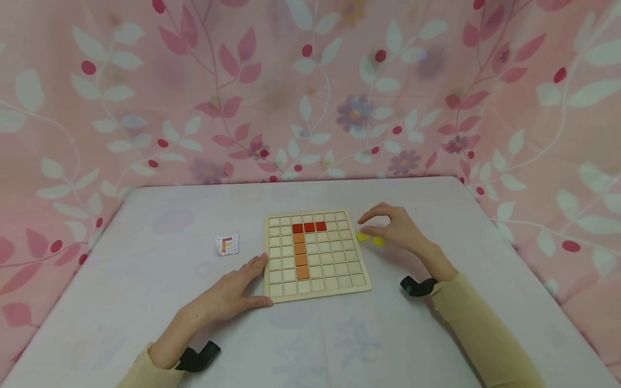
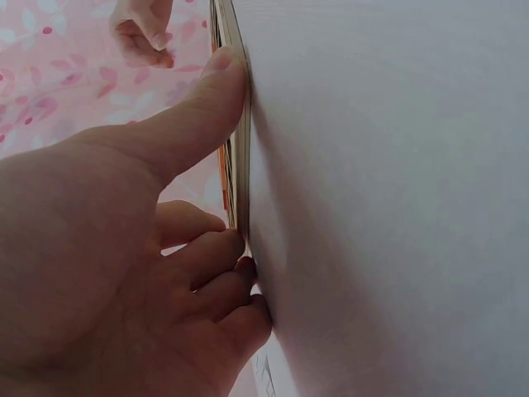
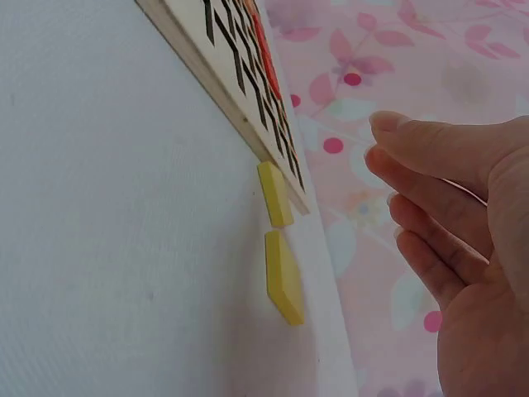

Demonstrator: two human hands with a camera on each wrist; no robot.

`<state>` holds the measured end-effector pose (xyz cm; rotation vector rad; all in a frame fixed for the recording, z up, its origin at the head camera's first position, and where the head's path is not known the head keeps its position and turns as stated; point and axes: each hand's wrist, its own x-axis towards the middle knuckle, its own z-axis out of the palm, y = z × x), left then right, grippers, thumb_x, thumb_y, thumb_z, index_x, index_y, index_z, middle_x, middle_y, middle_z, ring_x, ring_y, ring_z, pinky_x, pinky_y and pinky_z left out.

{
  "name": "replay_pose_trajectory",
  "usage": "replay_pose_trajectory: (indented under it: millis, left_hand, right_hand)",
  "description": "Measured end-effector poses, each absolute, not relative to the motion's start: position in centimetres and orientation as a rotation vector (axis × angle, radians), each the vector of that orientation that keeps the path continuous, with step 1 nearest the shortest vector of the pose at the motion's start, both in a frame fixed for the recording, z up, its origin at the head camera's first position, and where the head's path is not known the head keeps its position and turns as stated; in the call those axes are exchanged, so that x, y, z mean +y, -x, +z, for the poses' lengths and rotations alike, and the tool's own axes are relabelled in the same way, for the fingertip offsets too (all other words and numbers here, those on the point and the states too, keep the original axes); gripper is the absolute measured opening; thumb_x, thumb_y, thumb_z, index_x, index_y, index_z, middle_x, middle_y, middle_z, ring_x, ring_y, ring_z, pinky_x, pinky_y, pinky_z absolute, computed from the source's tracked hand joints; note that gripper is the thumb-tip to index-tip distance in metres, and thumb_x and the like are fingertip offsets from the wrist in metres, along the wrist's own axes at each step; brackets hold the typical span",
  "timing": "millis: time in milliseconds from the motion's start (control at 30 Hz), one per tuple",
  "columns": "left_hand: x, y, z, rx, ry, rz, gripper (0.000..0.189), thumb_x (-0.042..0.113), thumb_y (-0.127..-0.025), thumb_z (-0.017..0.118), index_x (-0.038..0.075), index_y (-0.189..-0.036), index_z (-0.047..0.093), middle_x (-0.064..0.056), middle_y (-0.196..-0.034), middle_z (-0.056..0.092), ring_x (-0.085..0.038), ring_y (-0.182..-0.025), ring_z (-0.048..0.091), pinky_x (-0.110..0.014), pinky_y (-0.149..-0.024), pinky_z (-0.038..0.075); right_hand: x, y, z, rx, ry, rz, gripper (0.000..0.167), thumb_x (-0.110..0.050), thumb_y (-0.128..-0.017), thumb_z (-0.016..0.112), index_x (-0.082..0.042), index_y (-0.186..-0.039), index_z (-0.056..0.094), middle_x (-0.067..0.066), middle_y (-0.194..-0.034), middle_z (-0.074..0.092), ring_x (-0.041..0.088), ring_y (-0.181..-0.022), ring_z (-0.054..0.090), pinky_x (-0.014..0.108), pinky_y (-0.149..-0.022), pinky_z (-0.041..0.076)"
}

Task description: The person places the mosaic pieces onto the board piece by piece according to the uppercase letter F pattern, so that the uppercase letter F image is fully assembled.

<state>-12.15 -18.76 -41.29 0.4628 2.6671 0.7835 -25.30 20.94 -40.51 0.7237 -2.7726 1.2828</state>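
A wooden grid board [image 1: 335,267] lies on the table. Three red tiles [image 1: 309,227] form a row in its upper part, and several orange tiles [image 1: 301,260] run down in a column from the leftmost one. My left hand [image 1: 228,293] rests against the board's left side, fingertips at the edge and thumb by the near corner. Over two yellow tiles [image 3: 284,277] beside the board's right edge hovers my right hand [image 1: 400,229]. Its thumb and index finger are bent toward each other, and nothing shows between them in the head view.
Left of the board lies a small paper card [image 1: 227,244] printed with a coloured grid pattern. A white cloth covers the table [image 1: 330,345]. Behind it hangs a pink floral curtain [image 1: 271,97]. Each wrist wears a black camera band [image 1: 199,357].
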Motion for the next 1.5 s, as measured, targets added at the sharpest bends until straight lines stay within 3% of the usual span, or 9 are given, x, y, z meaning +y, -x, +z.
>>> replay_pose_trajectory:
  millis: [333,1100,1500]
  left_hand:
    - [-18.7,12.0,-41.1,2.670,-0.459,0.781,0.103,0.050,-0.083,0.077,0.007,-0.159,0.022,-0.014,-0.164,0.025,-0.036,-0.152,0.022,-0.064,-0.117,0.022]
    - [-18.6,12.1,-41.0,2.658,-0.448,0.794,0.103,0.047,-0.082,0.079,0.008,-0.159,0.023,-0.014,-0.164,0.026,-0.034,-0.152,0.023,-0.064,-0.117,0.023]
    - [-18.6,12.2,-41.0,2.651,-0.438,0.788,0.103,0.048,-0.082,0.079,0.009,-0.160,0.023,-0.013,-0.164,0.026,-0.033,-0.152,0.022,-0.064,-0.117,0.022]
  right_hand:
    - [22.0,26.0,-41.6,-2.902,-0.627,1.235,0.020,-0.022,-0.083,0.081,-0.022,-0.103,0.078,-0.002,-0.112,0.070,0.024,-0.117,0.058,0.054,-0.108,0.037]
    - [22.1,26.5,-43.1,-2.842,-0.747,1.114,0.021,-0.022,-0.075,0.089,-0.018,-0.093,0.079,-0.002,-0.097,0.072,0.021,-0.103,0.063,0.046,-0.098,0.046]
    - [21.7,26.0,-42.6,-2.783,-0.701,1.224,0.019,-0.025,-0.076,0.088,-0.021,-0.092,0.079,-0.004,-0.098,0.071,0.020,-0.103,0.061,0.047,-0.101,0.043]
